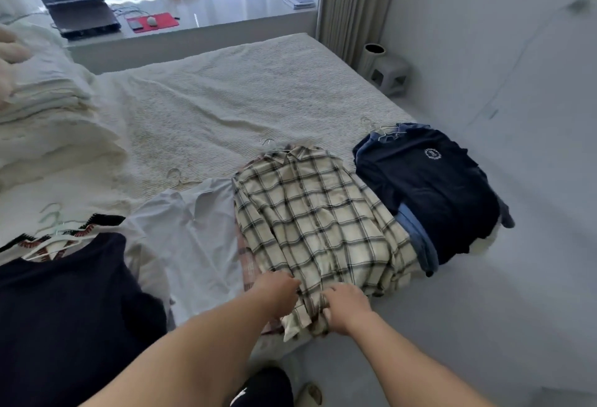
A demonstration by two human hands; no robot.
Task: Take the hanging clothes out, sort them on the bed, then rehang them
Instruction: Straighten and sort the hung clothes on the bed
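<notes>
Several garments on hangers lie along the near edge of the bed (226, 90). A cream plaid shirt (316, 212) lies in the middle, on top of a pinkish plaid one. My left hand (277, 290) rests on its lower hem at the left. My right hand (347, 308) grips the bunched hem at the right. A white shirt (197, 229) lies left of it. A dark top (64, 303) covers a patterned garment at the far left. A navy sweatshirt (426, 190) with a white crest lies on blue clothes at the right corner.
Folded white bedding (48, 116) is piled at the bed's left. A window ledge behind holds a laptop (74, 2) and a red mat (151, 22). A small white stool (389, 75) stands by the curtain. Pale floor runs along the right.
</notes>
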